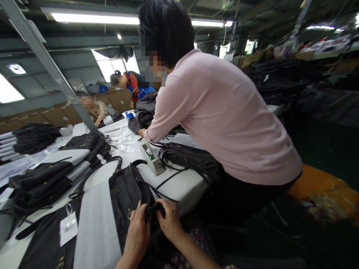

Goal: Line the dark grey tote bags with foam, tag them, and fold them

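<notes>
A black handbag (pixel 123 190) lies on the table in front of me, with a wide white paper band (pixel 94 224) across it. My left hand (pixel 138 228) is closed on the bag's near right edge, fingers over the dark material. Beside it, my right hand (pixel 169 220) pinches the same edge between thumb and fingers. Exactly which part of the bag is gripped is hard to make out. A white hang tag (pixel 68 228) rests on the dark material left of the band. The bag's curved handle (pixel 116 160) stretches toward the back.
A tape dispenser (pixel 153 158) stands on the white tabletop (pixel 179 188). Stacked black bags (pixel 45 179) lie left, beside a slanted metal post (pixel 53 63). A co-worker in a pink top (pixel 230 112) leans over the table at right, near another black bag (pixel 190 157). Two more people work farther back.
</notes>
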`<action>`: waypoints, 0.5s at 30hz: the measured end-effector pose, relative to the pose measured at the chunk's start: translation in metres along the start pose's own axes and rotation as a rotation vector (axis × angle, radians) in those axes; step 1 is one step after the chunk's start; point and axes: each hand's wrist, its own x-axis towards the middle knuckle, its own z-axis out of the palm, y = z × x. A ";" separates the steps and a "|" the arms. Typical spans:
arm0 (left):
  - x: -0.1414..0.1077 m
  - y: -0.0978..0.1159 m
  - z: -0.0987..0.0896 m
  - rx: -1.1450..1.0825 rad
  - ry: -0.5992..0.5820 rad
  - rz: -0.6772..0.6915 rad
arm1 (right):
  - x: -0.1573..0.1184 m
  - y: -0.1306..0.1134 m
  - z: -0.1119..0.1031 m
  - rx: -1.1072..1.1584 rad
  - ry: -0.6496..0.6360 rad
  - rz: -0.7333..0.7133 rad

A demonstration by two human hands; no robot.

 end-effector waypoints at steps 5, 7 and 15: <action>-0.007 -0.009 0.008 -0.070 0.017 -0.011 | 0.003 0.000 -0.006 0.057 -0.067 0.101; -0.008 -0.012 0.012 -0.101 0.032 -0.037 | 0.011 -0.001 -0.015 0.156 -0.150 0.137; 0.004 0.001 -0.013 -0.379 0.036 -0.279 | 0.120 -0.011 -0.007 0.743 -0.142 0.273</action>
